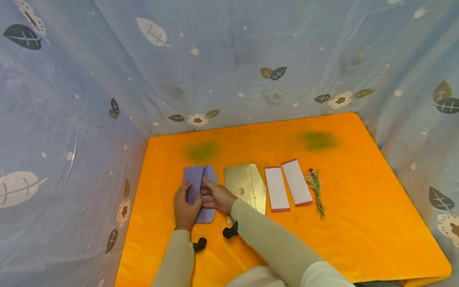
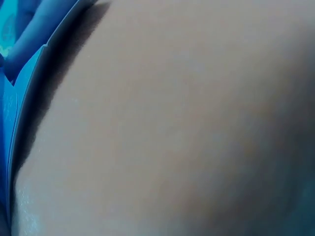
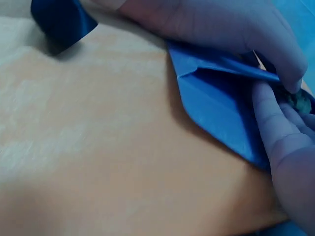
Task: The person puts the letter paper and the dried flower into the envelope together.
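A purple envelope lies flat on the left part of the orange-covered table, its flap side to the right. My left hand grips it, with fingers on its left part and the thumb at the edge of its opening. From the right, my right hand reaches its fingertips into that opening. In the right wrist view, a small green sprig-like thing shows at those fingers, mostly hidden. The left wrist view holds mostly blurred table cover and a strip of the envelope.
A gold envelope lies under the right forearm. Beyond it are two white paper strips with red ends and a small bunch of dried flowers. Patterned curtains surround the orange table.
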`<action>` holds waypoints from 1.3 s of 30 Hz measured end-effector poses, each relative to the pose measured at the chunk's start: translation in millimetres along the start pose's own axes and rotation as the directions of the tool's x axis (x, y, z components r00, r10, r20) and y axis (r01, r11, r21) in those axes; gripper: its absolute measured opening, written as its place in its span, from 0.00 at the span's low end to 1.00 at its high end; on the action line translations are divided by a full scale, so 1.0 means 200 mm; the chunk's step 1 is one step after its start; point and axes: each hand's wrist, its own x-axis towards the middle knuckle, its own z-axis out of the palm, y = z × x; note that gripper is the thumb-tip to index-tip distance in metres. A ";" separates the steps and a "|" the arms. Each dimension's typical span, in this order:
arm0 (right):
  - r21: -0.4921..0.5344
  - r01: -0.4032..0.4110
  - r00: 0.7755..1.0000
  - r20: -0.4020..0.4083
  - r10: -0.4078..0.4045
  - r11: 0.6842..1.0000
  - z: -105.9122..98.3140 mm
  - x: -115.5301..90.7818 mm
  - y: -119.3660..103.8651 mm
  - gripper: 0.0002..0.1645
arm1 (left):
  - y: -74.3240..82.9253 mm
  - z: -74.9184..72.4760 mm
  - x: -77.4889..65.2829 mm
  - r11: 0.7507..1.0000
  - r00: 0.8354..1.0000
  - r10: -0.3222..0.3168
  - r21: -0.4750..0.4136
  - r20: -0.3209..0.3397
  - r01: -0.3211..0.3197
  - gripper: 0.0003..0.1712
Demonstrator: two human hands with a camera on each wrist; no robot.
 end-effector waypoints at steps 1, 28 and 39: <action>0.000 0.009 1.000 0.007 -0.009 1.000 -0.01 0.00 0.00 0.49 | 0.00 0.00 0.00 1.000 1.000 -0.001 0.004 0.000 0.001 0.34; -0.032 0.090 0.996 -0.009 -0.090 0.995 -0.10 -0.18 0.01 0.46 | 0.00 0.01 0.00 0.999 1.000 0.022 0.032 -0.020 -0.021 0.34; 0.010 0.174 0.985 -0.019 -0.174 0.985 -0.16 -0.27 -0.04 0.45 | 0.00 0.02 0.00 0.999 0.999 0.025 0.041 -0.031 -0.024 0.33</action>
